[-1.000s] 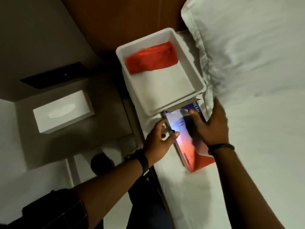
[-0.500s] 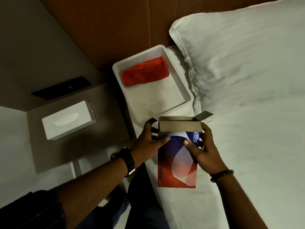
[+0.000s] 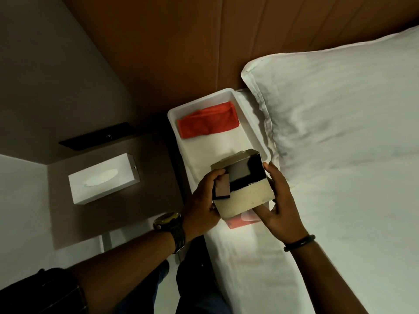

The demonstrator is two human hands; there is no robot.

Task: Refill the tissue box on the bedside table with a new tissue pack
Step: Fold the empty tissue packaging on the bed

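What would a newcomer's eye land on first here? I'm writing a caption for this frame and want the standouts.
First, the opened cardboard tissue pack at centre, gripped by the left hand and the right hand over the bed edge, its open end facing the camera. Next, the red cloth lying in the white tray just behind it. Then the white tissue box on the bedside table at left.

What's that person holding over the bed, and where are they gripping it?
A cardboard tissue pack, its end open. The left hand grips its left side, fingers on an end flap; the right hand grips its right side.
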